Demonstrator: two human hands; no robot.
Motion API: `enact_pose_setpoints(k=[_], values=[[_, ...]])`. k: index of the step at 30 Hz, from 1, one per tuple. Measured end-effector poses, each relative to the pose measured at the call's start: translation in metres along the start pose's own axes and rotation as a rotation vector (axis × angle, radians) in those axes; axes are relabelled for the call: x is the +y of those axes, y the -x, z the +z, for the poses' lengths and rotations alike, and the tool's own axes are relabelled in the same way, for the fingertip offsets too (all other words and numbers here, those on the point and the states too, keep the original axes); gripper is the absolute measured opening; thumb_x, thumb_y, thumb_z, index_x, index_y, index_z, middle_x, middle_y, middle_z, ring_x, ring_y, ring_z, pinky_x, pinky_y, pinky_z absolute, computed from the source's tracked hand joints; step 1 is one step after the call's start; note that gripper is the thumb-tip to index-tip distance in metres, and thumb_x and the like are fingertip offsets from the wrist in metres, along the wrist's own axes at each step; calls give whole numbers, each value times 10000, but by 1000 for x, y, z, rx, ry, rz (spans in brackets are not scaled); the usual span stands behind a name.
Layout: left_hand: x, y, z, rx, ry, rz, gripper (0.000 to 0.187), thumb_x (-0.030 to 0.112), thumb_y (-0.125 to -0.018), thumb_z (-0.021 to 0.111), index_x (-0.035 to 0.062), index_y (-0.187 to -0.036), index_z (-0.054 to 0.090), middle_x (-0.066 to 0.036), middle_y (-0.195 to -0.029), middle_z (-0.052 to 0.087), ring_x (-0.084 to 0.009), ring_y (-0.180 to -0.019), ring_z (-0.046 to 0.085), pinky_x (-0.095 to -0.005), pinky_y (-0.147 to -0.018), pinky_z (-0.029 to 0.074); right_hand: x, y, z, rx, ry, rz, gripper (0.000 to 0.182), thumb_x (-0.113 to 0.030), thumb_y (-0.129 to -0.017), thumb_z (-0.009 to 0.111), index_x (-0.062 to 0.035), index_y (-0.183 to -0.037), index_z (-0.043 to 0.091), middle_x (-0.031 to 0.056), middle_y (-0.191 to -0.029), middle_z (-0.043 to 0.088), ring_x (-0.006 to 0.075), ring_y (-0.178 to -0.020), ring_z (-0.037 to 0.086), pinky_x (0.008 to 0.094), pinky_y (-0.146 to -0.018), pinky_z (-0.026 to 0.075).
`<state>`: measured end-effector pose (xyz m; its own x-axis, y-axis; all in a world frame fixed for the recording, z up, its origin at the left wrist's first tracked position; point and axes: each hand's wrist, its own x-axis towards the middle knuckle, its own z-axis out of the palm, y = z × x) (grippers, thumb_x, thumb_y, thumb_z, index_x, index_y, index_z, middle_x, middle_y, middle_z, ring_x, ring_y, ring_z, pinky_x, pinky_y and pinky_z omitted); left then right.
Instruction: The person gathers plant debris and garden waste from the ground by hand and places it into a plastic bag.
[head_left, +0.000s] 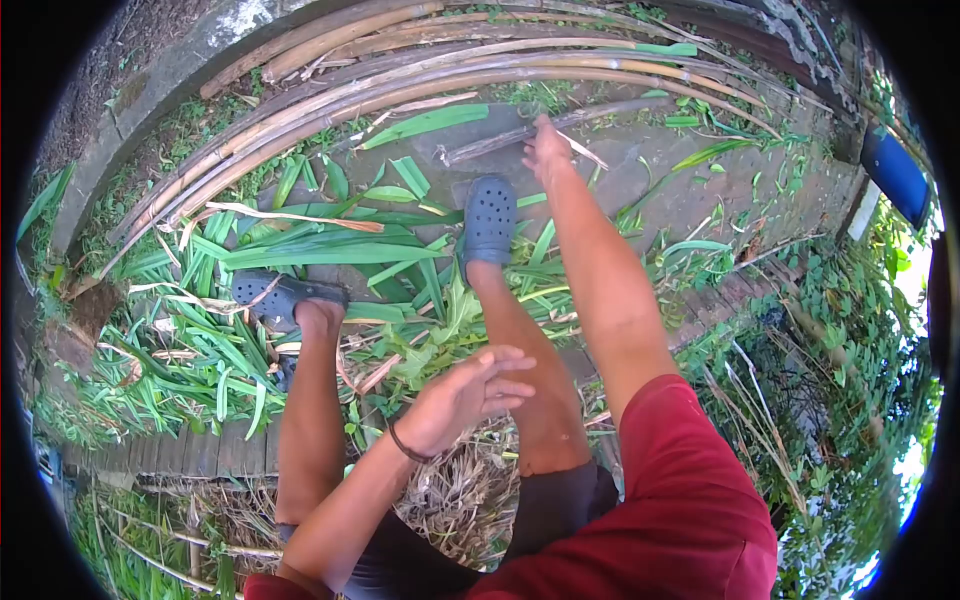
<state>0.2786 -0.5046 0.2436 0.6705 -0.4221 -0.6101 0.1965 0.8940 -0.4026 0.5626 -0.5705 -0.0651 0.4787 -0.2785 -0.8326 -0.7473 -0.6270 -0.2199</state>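
My right hand (547, 155) reaches far forward over the paved ground, its fingers closed around a weathered grey-brown stick (490, 147). A thin dry leaf strip (585, 152) pokes out beside that hand. My left hand (470, 395), with a dark band on the wrist, hovers in front of my right knee. Its fingers are apart and hold nothing. Long cut green leaves (300, 255) lie heaped around my feet. One broad green leaf (425, 125) rests left of the stick.
Long bamboo poles (400, 85) lie along the far side, beside a low concrete edge (120, 115). My feet wear dark clogs (490, 215). Wooden planks (200, 452) run behind my feet. A blue object (895, 175) stands at the right, above dense plants (840, 350).
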Motion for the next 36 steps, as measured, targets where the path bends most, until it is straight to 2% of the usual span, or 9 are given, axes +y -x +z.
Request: enact_pose_setpoints(k=[3,5,9,11,17,21,26,31,36], values=[[-10,-12,-9,8,-39,7,472,403,-1047,422,62,-1369,476,-137,-1435,502,-270,-1200,574,-406,-1045,436,15,27,-19,20,-172,67,443,-389,-880,598,-35,-1146,619,127,-1016,684,253,-893,620,465,-812,506],[-21,-22,-26,61,-151,17,475,407,-1040,429,60,-1360,485,-124,-1430,512,-265,-1187,583,-420,-1031,440,13,73,-43,-147,-281,75,359,-324,-876,569,-71,-1131,559,143,-1023,664,260,-871,624,480,-821,506],[-48,-17,-45,342,-587,54,446,386,-1018,465,56,-1314,517,-139,-1362,563,-288,-1146,609,-423,-999,449,16,109,-101,-282,-508,281,209,-209,-920,493,-132,-1109,450,124,-914,656,241,-723,592,433,-669,512],[-58,12,-20,577,-1535,43,429,373,-989,506,48,-1265,559,-185,-1333,566,-327,-1131,612,-420,-999,453,-3,134,-140,-360,-525,315,150,-164,-925,480,-140,-1071,460,95,-854,641,203,-643,547,392,-568,487],[-59,97,55,490,-1469,181,381,359,-974,549,57,-1196,617,-226,-1222,598,-369,-1122,597,-423,-993,451,-86,242,-240,-440,-279,166,58,-168,-943,482,-114,-964,492,30,-749,541,129,-580,452,297,-484,416],[-29,155,89,762,-1670,287,368,332,-948,571,24,-1141,625,-238,-1205,620,-405,-1164,570,-443,-1020,440,-141,324,-274,-463,-199,190,87,-170,-983,461,-136,-906,485,11,-733,488,107,-583,428,275,-475,398],[-19,236,133,867,-1682,425,393,345,-957,545,31,-1186,607,-238,-1226,611,-414,-1164,564,-446,-1021,434,-179,398,-309,-613,-46,140,92,-178,-987,507,-95,-999,545,15,-747,493,104,-544,432,249,-435,376],[-69,323,145,857,-1774,395,400,363,-976,505,36,-1152,656,-227,-1221,619,-399,-1158,573,-433,-1016,438,-188,465,-352,-736,14,141,160,-230,-1000,537,-70,-1007,546,5,-740,490,99,-537,429,252,-434,374],[-139,377,135,868,-1451,360,298,304,-927,557,97,-1003,757,-164,-1079,709,-313,-1050,662,-396,-951,488,-174,505,-400,-578,337,-58,254,-319,-1006,567,-69,-1051,565,-10,-749,488,92,-541,428,257,-441,386]])
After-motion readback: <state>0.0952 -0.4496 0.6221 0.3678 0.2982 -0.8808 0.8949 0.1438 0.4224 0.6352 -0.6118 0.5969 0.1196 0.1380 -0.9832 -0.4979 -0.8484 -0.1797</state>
